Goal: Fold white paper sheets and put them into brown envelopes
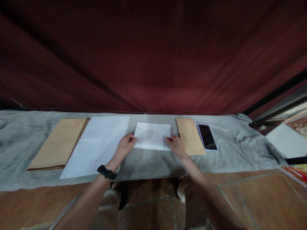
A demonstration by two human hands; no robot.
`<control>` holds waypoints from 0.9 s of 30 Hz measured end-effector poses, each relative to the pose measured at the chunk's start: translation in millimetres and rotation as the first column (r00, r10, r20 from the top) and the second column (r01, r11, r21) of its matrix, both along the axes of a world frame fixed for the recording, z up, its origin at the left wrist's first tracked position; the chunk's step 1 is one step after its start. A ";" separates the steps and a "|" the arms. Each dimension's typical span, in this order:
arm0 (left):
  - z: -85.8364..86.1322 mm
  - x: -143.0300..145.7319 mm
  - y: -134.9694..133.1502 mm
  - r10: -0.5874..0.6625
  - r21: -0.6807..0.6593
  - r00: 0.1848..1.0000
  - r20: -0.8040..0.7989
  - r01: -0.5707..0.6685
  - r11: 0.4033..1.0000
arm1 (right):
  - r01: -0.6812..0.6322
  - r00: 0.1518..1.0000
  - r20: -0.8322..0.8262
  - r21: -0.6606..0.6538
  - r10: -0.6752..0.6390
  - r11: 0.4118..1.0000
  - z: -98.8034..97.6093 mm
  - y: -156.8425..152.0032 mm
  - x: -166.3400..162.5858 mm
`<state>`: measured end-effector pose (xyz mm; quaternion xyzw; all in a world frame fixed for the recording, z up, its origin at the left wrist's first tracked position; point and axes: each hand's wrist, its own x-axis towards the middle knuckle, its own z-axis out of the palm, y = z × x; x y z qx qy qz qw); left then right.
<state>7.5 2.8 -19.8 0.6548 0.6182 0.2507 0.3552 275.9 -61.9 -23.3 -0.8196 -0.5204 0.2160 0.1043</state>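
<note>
A folded white sheet of paper (153, 136) lies in the middle of the grey cloth, wider than it is deep, with the edge of an upper layer showing near its far side. At its left edge, the fingers of my left hand (125, 145) are closed in a pinch. My right hand (176, 145) pinches the opposite edge, thumb on top. Just left of my left hand is a stack of larger white paper (98, 143) with faint creases. A narrow brown envelope (191, 137) lies right beside my right hand.
Large brown envelopes (59, 143) are stacked at the far left. A phone (207, 137) with a dark screen lies right of the narrow envelope. The grey cloth (237, 150) is rumpled at the right. A dark red curtain (153, 64) hangs behind; tiled floor (153, 204) shows below.
</note>
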 end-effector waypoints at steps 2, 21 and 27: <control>-0.8 -1.0 1.6 0.003 -0.024 1.000 0.027 -0.002 1.000 | -0.006 1.000 0.007 -0.014 0.006 1.000 2.1 2.2 -0.5; 3.0 7.6 13.1 0.015 -0.074 0.975 -0.222 -0.032 0.997 | -0.015 0.997 0.071 0.012 0.014 1.000 1.8 17.4 0.3; 4.0 12.3 16.0 0.020 -0.081 0.946 -0.324 -0.049 0.995 | -0.008 0.993 0.116 0.022 0.005 1.000 1.8 20.0 -3.0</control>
